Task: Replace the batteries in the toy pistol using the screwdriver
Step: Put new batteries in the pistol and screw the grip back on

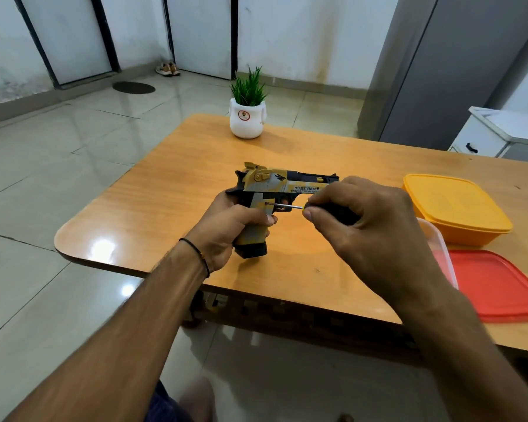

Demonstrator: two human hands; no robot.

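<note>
**Screwdriver tip at the grip screw**

Our left hand (226, 226) clamps the toy pistol (275, 190) above the surface (153, 208), barrel rightward. Our right hand's fingers (310, 213) pinch the screwdriver (290, 206), its shaft level, tip leftward into the grip.

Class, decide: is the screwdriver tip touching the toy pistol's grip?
Touching. The head view shows the screwdriver shaft's tip meeting the toy pistol grip, with no visible gap.
</note>
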